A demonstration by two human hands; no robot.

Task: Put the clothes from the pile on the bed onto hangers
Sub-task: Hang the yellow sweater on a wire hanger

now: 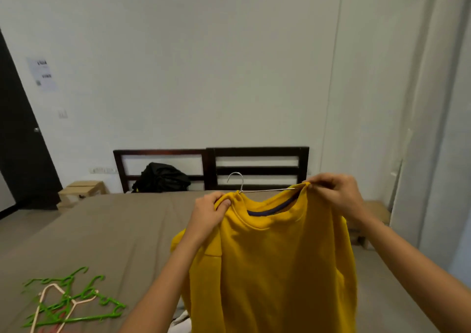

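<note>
Sweatshirt: a yellow sweatshirt (275, 269) is held up in the air over the bed (102, 230), front toward the camera, with a dark band showing inside the neck.
Hanger: a metal hanger (235, 179) is partly in. Its hook stands above the collar, and one wire arm runs bare across the neck opening toward the right shoulder.
Left hand: the left hand (211, 213) is clamped on the left shoulder of the sweatshirt, thumb across the front of the cloth. Whether it also holds the wire inside cannot be told.
Right hand: the right hand (331, 192) pinches the collar edge at the far end of the wire, fingertips together on the fabric.
Step in hand: most likely drawing the right side of the neck over the wire's end, so the shoulder can seat.
Risk, stretch: the cloth looks thick and the neck snug, so a hard pull could strain the collar or bend the thin wire.
Risk, slip: if the left grip holds only cloth, the hanger may tilt and slide out of the neck as the right side is tugged.
Risk, lopsided: a shoulder seated short of the wire's end could let the sweatshirt slide off.
Spare hangers: green hangers (74, 299) and a pale hanger (51, 304) lie tangled on the bed, well apart from the hands.
Pile: a bit of white cloth (181, 320) shows under the sweatshirt. The rest is hidden.
</note>
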